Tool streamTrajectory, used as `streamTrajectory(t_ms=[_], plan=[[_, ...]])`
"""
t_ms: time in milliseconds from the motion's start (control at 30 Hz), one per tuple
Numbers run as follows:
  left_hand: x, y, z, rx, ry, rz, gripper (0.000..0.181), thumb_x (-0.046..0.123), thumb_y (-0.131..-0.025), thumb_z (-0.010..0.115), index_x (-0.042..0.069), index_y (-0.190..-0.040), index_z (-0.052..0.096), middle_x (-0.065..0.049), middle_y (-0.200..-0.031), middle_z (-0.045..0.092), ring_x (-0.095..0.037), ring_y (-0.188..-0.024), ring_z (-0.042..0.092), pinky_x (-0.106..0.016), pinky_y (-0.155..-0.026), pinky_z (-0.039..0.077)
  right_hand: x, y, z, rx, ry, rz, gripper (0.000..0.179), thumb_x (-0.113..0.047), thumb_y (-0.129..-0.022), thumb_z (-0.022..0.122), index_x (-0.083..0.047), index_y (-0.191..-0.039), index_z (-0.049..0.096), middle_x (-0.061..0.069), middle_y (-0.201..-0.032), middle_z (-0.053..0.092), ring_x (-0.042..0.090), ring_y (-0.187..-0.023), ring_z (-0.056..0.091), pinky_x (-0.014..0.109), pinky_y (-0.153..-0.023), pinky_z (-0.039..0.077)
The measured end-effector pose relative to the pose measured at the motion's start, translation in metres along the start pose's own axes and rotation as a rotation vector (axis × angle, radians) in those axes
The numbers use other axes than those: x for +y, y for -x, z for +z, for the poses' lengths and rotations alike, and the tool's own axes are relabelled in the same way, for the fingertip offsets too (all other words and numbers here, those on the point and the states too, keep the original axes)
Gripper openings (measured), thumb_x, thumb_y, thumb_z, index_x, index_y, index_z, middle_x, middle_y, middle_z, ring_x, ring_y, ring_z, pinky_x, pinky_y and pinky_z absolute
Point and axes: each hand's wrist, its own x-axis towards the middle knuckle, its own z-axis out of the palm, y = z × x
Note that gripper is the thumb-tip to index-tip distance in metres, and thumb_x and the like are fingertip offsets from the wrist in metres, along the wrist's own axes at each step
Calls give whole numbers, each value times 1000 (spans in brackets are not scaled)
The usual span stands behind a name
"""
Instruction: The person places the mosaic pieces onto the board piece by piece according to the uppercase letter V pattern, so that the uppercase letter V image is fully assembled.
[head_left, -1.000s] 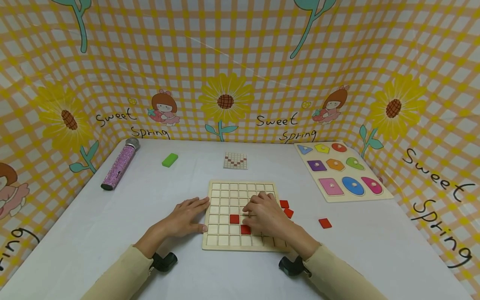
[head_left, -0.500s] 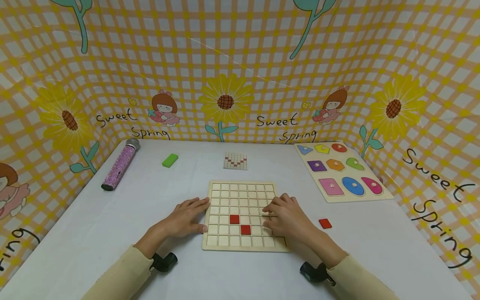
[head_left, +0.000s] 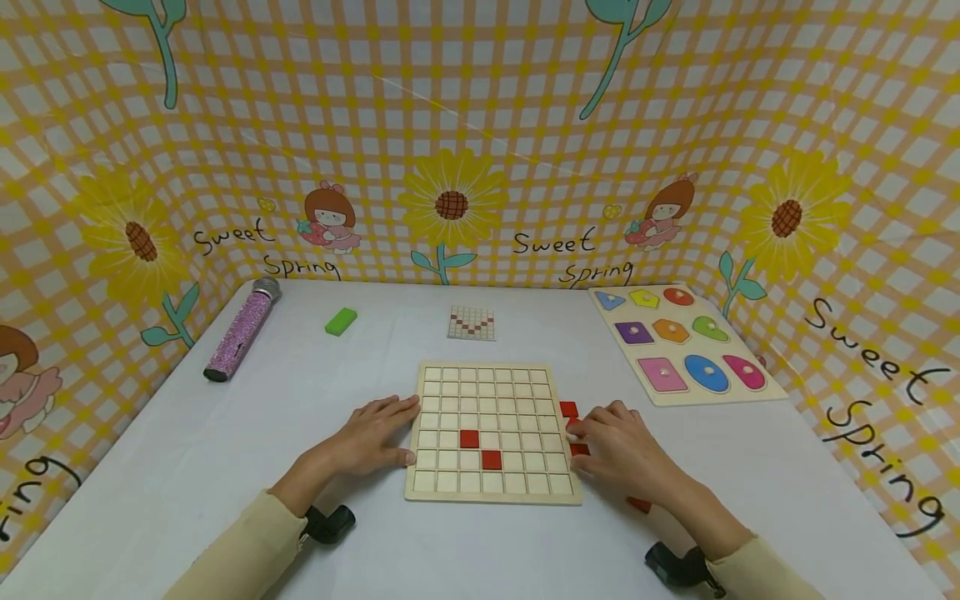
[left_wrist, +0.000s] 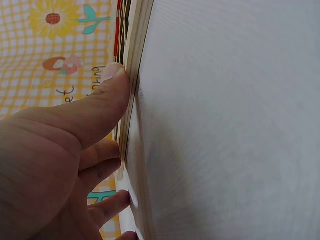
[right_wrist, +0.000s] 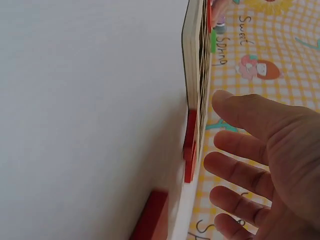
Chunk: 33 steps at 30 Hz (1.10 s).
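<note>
In the head view a square wooden grid board point(head_left: 517, 497) lies on the white table, with two red tiles set in its cells: one tile point(head_left: 468, 438) up and left of the other tile point(head_left: 491, 459). My left hand point(head_left: 367, 436) rests against the board's left edge, thumb and fingertips touching it in the left wrist view. Just past the right edge, my right hand point(head_left: 626, 446) hovers over loose red tiles point(head_left: 569, 409), partly hiding several. The right wrist view has its fingers point(right_wrist: 237, 167) relaxed and apart, gripping nothing, with red tiles point(right_wrist: 190, 132) beside the board below.
Behind the board stands a small pattern card point(head_left: 472, 322). A green block point(head_left: 341, 322) and a glittery pink microphone point(head_left: 242, 332) lie to the left. At back right is a shape puzzle board point(head_left: 720, 333). Patterned cloth point(head_left: 450, 100) walls in the table point(head_left: 337, 542).
My right hand has moved right, off the board to the loose tiles at its side, uncovering the right-hand cells. The left hand and the two placed tiles have stayed where they were.
</note>
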Motion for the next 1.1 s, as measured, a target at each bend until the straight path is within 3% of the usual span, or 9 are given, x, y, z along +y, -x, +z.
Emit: streamTrajectory(t_ms=[533,1100], plan=[[0,0,0,3,-3,1,75,36,-86,67,10,-147,33,-7,-156,29,-38,-143,22,-62,-108,21,16,10,0,-47,-43,62,27,-29,-69,82,-16,-91,75,-1,-91,66,17,-90,47,34,-73,37],[-1,0,0,2,-1,3,75,36,-86,67,9,-147,33,-7,-156,29,-38,-143,21,-62,-108,21,21,10,4,-28,-49,36,23,-24,-69,82,-16,-89,75,-2,-90,65,17,-89,48,33,-74,38]])
